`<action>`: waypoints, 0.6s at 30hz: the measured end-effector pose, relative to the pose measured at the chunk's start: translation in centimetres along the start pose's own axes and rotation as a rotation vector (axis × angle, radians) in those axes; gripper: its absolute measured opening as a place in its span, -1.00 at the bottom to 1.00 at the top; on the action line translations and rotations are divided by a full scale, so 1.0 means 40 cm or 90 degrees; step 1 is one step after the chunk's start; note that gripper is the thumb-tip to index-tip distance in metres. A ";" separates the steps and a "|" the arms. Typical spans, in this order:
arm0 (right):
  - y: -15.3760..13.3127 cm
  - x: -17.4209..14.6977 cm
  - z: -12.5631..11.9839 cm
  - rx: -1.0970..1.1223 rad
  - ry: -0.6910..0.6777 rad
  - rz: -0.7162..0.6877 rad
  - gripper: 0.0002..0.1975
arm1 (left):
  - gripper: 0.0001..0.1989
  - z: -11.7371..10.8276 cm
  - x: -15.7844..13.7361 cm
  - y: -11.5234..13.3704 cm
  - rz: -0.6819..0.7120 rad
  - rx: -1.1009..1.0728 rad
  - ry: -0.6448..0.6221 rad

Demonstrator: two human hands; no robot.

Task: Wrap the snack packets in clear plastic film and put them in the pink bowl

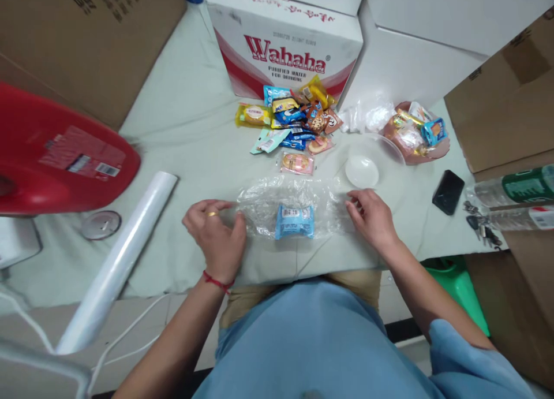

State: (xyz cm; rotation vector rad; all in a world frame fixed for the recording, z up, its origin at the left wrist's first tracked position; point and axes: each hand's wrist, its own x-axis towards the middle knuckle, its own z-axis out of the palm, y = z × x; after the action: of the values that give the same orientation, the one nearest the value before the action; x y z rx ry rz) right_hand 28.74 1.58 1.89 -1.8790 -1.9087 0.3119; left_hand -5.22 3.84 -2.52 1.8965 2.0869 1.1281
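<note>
A sheet of clear plastic wrap point(259, 200) lies crinkled on the cloth-covered table in front of me. On top of it rests a light-blue wrapped snack point(295, 221), with print and a barcode on its upper side. My left hand point(217, 231) is at the sheet's left edge, thumb and index finger closed on the film. At the opposite edge my right hand point(373, 217) has its fingers curled, thumb close to the index finger on the film. Neither hand touches the snack.
Behind are a pile of wrapped snacks point(298, 119), a white plastic bowl point(362, 169) and a pink dish point(439, 152) of snacks. A plastic wrap roll point(125, 254) and red container point(64, 156) stand left; a black case point(448, 192), keys point(481, 228) and bottles point(497, 190) right.
</note>
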 end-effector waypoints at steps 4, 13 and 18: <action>-0.070 0.119 0.027 -0.038 -0.077 -0.165 -0.74 | -0.75 -0.051 -0.040 0.058 0.182 0.012 0.088; -0.165 0.289 0.161 -0.113 -0.329 -0.147 -0.72 | -0.51 0.018 -0.069 0.126 0.362 0.038 -0.339; -0.160 0.240 0.100 0.054 -0.312 -0.267 -0.75 | -0.49 0.032 -0.077 0.118 0.352 0.031 -0.344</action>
State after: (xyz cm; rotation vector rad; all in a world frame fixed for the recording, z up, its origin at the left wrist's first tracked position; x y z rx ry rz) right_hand 21.41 11.32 2.74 -1.3806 -2.4988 0.7522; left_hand -0.01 1.40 -1.93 2.5260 1.3553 0.5192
